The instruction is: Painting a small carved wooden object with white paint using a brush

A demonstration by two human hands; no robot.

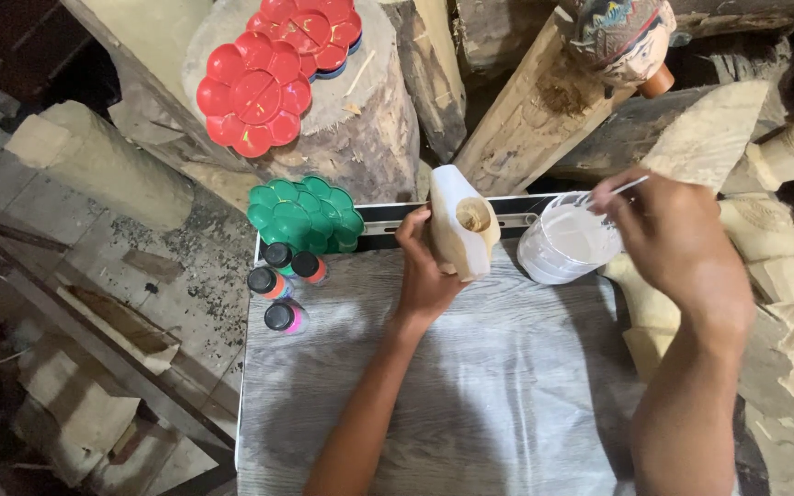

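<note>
— What is in each grip?

— The left hand point(426, 276) is closed around a carved wooden piece point(459, 220), pale and part-coated in white, held upright just above the grey wood-grain board point(434, 404). The right hand point(682, 243) pinches a thin brush handle point(625, 187) — its tip down in a clear cup of white paint point(567, 243).

— And around those grips?

— The cup stands just right of the held carving, under the right hand's fingers. Left of the left hand stand four small black-capped paint bottles point(282, 285); beyond them lies a green flower-shaped palette point(305, 213). Farther off, two red palettes point(255, 92) rest on a log stump point(360, 138). Unpainted carved wooden blocks point(774, 248) pile up right of the brush hand — a painted carving point(619, 32) sits above it.
</note>
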